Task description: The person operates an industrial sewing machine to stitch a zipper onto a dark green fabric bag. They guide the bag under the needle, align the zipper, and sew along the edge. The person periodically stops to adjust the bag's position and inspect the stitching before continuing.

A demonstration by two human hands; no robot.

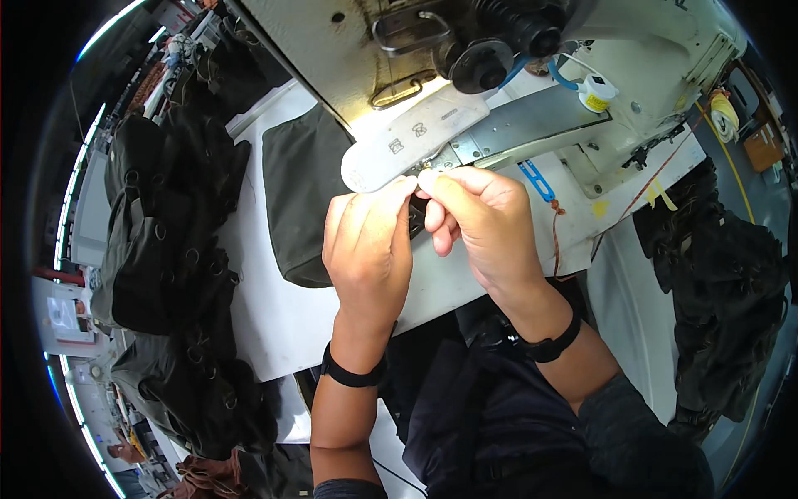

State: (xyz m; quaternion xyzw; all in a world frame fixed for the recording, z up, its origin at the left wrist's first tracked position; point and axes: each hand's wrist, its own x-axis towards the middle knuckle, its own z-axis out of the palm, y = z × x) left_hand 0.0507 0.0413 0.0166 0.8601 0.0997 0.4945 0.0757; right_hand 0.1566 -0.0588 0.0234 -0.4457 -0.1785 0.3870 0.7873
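My two hands meet at the fingertips, right at the near tip of the machine's narrow metal bed [540, 125]. My right hand [495, 216] is pinched narrow, thumb against forefinger; anything between them is too small to make out. My left hand [366, 237] has its fingers drawn together, pointing away from me, with the thumb hidden, so I cannot tell what it has hold of.

The relation that counts, I judge, is between my fingertips and that bed: it starts just beyond them, and its long axis runs off ahead and to the right of my right hand. A pale rounded plate [424, 137] sits just past my left fingertips, its blunt end to the left, its length slanting away to the right.

The dark cloth piece [303, 195] lies flat to the left of my left hand, which is much the nearer of the two. The part I can see is longer away from me than across, with a rounded corner toward me, and its far right edge goes out of sight behind the plate. My left hand covers part of its right side, and I cannot tell whether they touch. To the right of my right hand lies a blue slotted strip [536, 179], pointing away and slightly left
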